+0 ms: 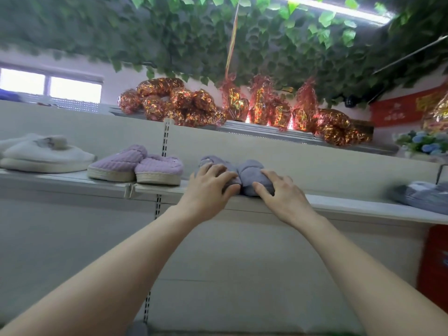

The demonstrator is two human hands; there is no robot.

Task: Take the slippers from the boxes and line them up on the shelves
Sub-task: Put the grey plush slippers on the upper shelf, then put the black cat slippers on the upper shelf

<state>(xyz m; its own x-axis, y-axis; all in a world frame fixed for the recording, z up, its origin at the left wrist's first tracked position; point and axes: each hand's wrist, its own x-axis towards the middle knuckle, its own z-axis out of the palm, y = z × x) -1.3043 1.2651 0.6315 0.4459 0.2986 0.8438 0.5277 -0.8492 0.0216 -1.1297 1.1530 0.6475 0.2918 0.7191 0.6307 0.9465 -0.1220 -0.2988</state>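
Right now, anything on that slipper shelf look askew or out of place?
Mostly tidy. The white slippers and purple slippers sit paired on the shelf. Both hands rest on the grey slippers. One oddity: a grey item in clear wrapping lies at the far right, too blurred to identify.

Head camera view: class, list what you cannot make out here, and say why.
- Grey slippers: fronts covered by left hand and right hand.
- Grey bundle: blurred, cut off by the right edge.
- Boxes: out of frame.
- White slippers: cut off by the left edge.
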